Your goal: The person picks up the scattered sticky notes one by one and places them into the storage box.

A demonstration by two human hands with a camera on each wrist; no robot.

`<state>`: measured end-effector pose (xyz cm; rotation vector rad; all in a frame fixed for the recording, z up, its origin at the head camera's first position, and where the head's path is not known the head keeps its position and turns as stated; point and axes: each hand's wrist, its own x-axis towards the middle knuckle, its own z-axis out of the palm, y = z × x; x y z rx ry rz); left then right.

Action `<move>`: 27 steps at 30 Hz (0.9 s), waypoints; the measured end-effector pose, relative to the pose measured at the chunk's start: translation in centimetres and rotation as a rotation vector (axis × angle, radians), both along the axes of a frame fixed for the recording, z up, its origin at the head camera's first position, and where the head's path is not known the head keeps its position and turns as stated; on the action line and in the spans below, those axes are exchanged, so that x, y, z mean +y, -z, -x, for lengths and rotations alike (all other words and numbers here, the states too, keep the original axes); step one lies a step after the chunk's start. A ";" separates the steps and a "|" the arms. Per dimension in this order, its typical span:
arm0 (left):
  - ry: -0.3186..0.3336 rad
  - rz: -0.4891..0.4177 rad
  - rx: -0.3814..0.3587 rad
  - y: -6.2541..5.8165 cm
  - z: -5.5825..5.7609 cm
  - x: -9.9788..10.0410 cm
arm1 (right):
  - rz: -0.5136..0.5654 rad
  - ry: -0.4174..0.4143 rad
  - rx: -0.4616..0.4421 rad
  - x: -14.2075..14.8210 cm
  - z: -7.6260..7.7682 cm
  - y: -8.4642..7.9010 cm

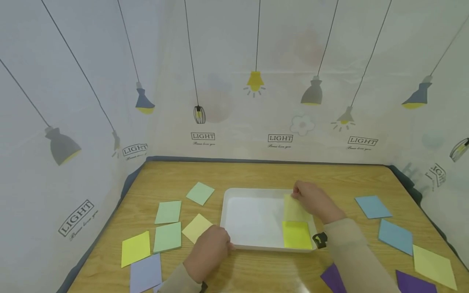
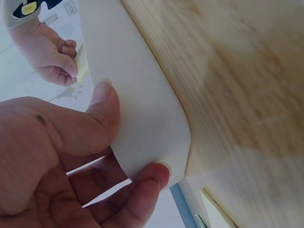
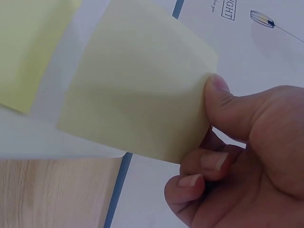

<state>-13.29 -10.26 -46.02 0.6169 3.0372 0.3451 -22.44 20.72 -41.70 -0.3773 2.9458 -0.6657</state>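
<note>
A white tray (image 1: pixel 253 219) lies on the wooden table. At its near left corner my left hand (image 1: pixel 211 249) grips it, and the left wrist view shows thumb and fingers against the tray's wall (image 2: pixel 142 104). Over the tray's right part, my right hand (image 1: pixel 316 200) pinches a pale yellow sticky note (image 1: pixel 293 208) by its far edge; in the right wrist view that note (image 3: pixel 137 90) hangs from thumb and fingers. A bright yellow sticky note (image 1: pixel 297 235) lies in the tray's near right corner, just in front of the pale one.
Left of the tray lie green notes (image 1: pixel 167 237), a cream note (image 1: pixel 197 228), a yellow note (image 1: pixel 136 248) and a lavender note (image 1: pixel 145 272). To the right are blue notes (image 1: pixel 395 236), a pale yellow note (image 1: pixel 434 265) and purple notes (image 1: pixel 415 281). A lamp-patterned curtain (image 1: pixel 234 142) encloses the table.
</note>
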 end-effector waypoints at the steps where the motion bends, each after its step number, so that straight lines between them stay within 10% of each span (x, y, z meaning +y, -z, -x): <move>1: -0.001 0.000 0.000 0.0 0.0 0.0 | 0.001 0.002 -0.009 0.0 0.0 0.1; 27: 0.012 -0.002 0.029 0.5 0.1 -0.2 | 0.002 0.067 -0.161 -0.5 2.0 2.4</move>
